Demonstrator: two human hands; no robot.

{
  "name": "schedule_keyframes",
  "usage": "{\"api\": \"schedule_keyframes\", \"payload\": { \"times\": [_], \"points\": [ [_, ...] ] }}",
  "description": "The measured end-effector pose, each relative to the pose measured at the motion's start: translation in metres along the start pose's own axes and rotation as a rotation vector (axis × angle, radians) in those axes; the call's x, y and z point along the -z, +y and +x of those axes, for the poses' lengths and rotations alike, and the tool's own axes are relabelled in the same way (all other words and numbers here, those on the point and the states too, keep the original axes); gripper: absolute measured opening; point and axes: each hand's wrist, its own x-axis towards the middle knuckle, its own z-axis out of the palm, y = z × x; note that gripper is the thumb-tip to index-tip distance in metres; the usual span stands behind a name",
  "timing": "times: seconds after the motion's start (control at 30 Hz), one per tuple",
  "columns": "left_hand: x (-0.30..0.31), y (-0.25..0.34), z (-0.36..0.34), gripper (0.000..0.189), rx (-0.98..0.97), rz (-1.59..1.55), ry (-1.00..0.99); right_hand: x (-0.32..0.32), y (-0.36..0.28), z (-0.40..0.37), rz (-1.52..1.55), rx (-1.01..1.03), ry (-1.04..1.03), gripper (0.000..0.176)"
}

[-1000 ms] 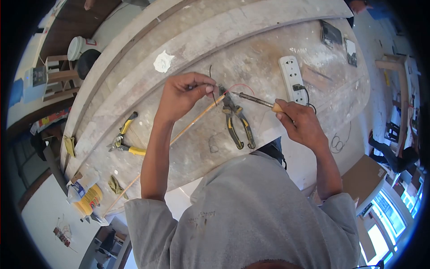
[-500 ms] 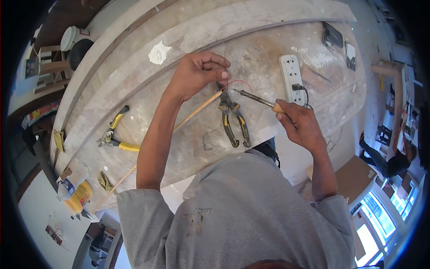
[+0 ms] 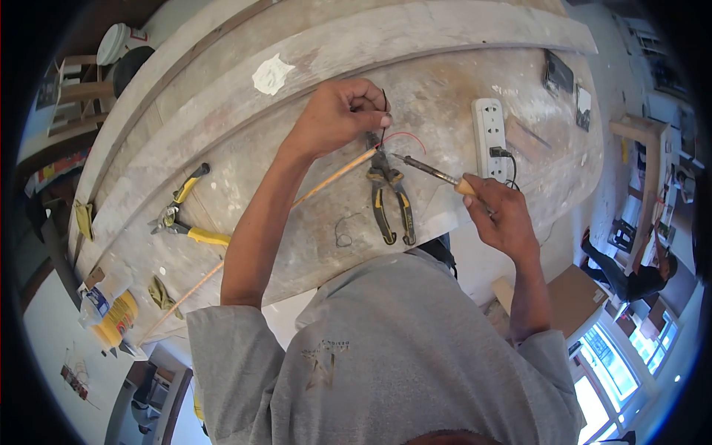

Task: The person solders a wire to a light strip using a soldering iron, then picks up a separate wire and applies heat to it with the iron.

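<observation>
My left hand pinches a thin dark wire between thumb and fingertips, above the jaws of black-and-yellow pliers lying on the table. A narrow orange-yellow strip ends at those jaws and runs back under my left forearm. From the same spot a thin red wire curves off to the right. My right hand grips a soldering iron by its wooden handle. Its tip points at the strip's end, close to the wire; whether they touch is too small to tell.
On the stained table are a white power strip with a black plug, yellow-handled cutters, a wire loop and a dark flat object. A long curved board spans the far side. A person is at far right.
The whole view has shifted slightly. My left hand is a little farther right, still pinching the wire. The soldering iron stays in my right hand, its tip still beside the strip's end.
</observation>
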Motion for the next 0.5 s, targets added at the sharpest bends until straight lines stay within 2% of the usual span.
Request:
{"api": "schedule_keyframes", "payload": {
  "times": [0.2, 0.5],
  "points": [
    [-0.003, -0.0026, 0.0034, 0.013, -0.052, 0.002, -0.017, -0.003, 0.0003, 0.0048, -0.029, 0.078, 0.039, 0.034],
    [-0.0057, -0.0048, 0.004, 0.011, -0.075, 0.051, -0.001, 0.0001, -0.0057, 0.0099, -0.046, 0.061, 0.04, 0.034]
  ]
}}
